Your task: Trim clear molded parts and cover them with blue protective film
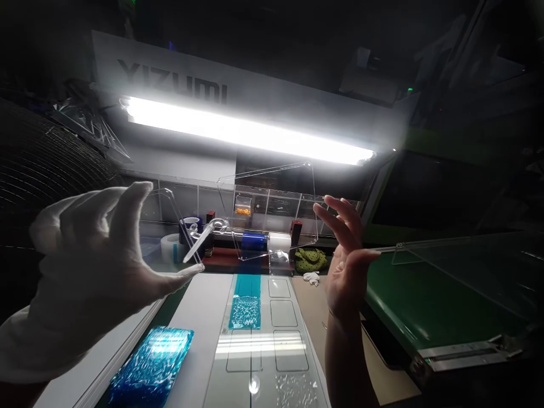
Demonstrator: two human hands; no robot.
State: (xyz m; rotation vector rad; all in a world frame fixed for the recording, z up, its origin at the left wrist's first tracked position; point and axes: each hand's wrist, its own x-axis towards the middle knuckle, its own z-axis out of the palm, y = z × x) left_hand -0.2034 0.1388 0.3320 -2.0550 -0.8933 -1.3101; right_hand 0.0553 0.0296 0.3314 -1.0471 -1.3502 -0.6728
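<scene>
I hold a clear plastic part (272, 212) up in front of the strip light. My left hand (97, 260), in a white glove, pinches the part's left clear panel (185, 229) between thumb and fingers. My bare right hand (346, 255) has its fingers stretched, the fingertips resting on the part's right edge. Whether the panels form one piece or two I cannot tell. A clear stem (204, 235) shows through the plastic.
A bright strip light (246, 133) glows under a machine housing. Below lie a white table (199, 317) with a teal strip (246, 306), a blue bubbly film stack (151, 362), tape rolls (174, 246) and a green cloth (310, 259). A green conveyor belt (425, 306) with a clear guard (467, 266) runs on the right.
</scene>
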